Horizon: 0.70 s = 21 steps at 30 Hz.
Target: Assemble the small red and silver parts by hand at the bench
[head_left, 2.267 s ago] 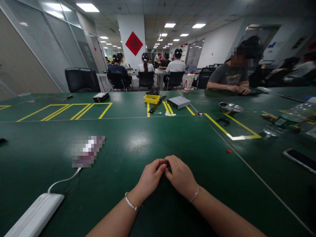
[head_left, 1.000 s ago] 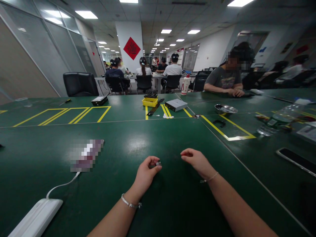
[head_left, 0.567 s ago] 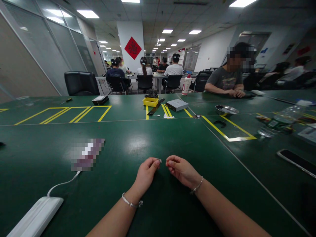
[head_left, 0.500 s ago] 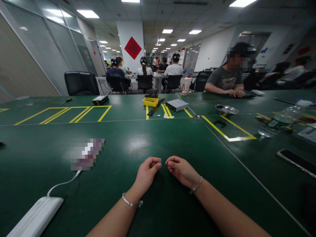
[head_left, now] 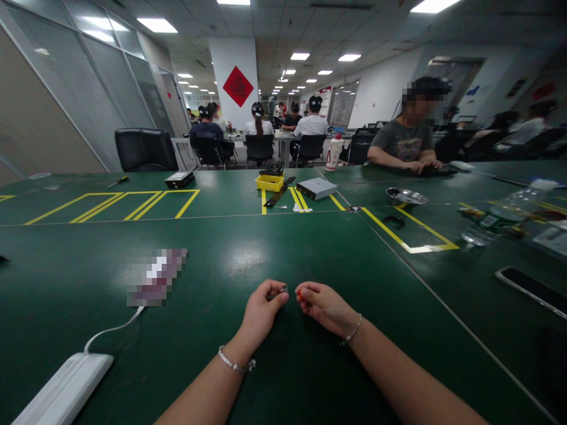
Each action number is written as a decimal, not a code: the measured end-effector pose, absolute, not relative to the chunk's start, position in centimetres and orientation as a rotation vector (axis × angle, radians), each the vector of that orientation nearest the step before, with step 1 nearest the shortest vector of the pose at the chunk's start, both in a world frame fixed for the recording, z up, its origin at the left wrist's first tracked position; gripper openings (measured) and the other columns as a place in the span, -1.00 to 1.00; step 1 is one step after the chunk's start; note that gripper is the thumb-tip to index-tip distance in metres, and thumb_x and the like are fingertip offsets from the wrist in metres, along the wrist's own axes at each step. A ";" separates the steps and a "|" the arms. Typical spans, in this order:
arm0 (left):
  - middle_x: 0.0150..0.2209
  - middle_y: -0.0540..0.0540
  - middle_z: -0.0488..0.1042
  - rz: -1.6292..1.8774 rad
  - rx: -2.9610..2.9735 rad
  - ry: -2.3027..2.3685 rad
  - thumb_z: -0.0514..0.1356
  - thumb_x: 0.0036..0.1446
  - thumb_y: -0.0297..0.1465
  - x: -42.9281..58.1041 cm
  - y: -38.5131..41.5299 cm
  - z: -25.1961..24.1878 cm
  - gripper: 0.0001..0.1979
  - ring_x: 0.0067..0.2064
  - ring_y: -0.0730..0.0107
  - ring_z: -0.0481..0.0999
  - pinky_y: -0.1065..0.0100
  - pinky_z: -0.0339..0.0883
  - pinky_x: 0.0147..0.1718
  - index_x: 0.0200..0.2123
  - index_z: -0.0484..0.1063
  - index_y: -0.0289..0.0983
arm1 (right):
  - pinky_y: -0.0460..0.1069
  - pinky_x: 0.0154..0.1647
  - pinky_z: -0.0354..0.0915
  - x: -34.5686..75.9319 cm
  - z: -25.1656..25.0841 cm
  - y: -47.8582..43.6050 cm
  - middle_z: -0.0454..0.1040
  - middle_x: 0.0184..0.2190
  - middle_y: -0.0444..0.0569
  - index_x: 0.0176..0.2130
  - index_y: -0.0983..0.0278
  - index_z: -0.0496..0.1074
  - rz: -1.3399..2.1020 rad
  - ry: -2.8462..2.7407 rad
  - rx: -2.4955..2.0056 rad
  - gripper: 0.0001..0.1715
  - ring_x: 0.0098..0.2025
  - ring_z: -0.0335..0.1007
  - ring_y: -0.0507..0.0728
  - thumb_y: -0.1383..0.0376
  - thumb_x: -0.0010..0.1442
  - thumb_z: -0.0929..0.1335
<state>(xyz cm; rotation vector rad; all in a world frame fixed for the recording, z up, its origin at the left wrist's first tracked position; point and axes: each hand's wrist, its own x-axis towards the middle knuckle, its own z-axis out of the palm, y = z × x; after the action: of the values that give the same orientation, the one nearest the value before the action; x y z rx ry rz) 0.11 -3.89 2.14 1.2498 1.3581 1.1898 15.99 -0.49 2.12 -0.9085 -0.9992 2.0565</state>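
Note:
My left hand (head_left: 264, 307) is closed in a pinch on a small silvery metal piece (head_left: 284, 290), which pokes out past the fingertips; its kind is too small to make out. A short gap away, my right hand (head_left: 325, 307) pinches a small orange piece (head_left: 299, 293), mostly covered by thumb and fingers. Both hands are just above the green table (head_left: 212, 354), fingertips facing each other, the two pieces apart. A bracelet circles each wrist.
At left lie a phone-like slab (head_left: 162, 277) and a white power bank (head_left: 66, 386) joined by a cable. Farther back are a yellow tray (head_left: 270, 183), a grey box (head_left: 317, 188) and a metal bowl (head_left: 406, 196). A bottle (head_left: 505, 215) and phone (head_left: 534, 289) are at right; a person sits beyond.
The right fingers have shifted a little, and orange now shows between them. More of the metal piece is visible at my left fingertips. Across the table, the seated person's hands have moved slightly.

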 end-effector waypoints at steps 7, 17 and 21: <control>-0.46 -0.02 0.40 1.173 1.355 1.394 0.08 -0.03 -0.28 0.0 -3.9 2.2 -0.80 -0.36 0.38 0.36 0.40 0.20 -0.34 -0.41 0.38 -0.29 | -0.11 -0.45 0.16 16.0 1.8 -0.5 0.35 -0.54 -0.13 -0.38 0.34 0.34 2.118 -1.091 -0.867 -0.72 -0.53 0.24 -0.08 0.18 -0.07 0.36; -0.57 0.00 0.36 1.132 1.416 1.371 -0.08 0.08 -0.19 0.1 -4.2 2.5 -0.61 -0.46 0.43 0.33 0.43 0.16 -0.42 -0.61 0.31 -0.29 | -0.11 -0.46 0.16 15.9 1.7 -0.8 0.38 -0.54 -0.16 -0.46 0.33 0.40 2.023 -1.314 -0.909 -0.77 -0.54 0.22 -0.07 0.40 -0.26 0.42; -0.57 0.01 0.33 1.109 1.415 1.386 -0.05 0.07 -0.21 0.2 -4.2 2.4 -0.65 -0.46 0.44 0.32 0.44 0.16 -0.43 -0.58 0.32 -0.30 | -0.12 -0.48 0.14 15.9 1.7 -0.9 0.39 -0.56 -0.16 -0.48 0.34 0.43 1.985 -1.428 -0.941 -0.82 -0.55 0.21 -0.08 0.39 -0.24 0.41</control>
<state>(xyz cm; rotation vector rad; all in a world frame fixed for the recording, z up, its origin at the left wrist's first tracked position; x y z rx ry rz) 0.19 -4.19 2.38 1.4150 1.3858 1.1094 15.92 -0.89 1.65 -0.9409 -1.4280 1.9850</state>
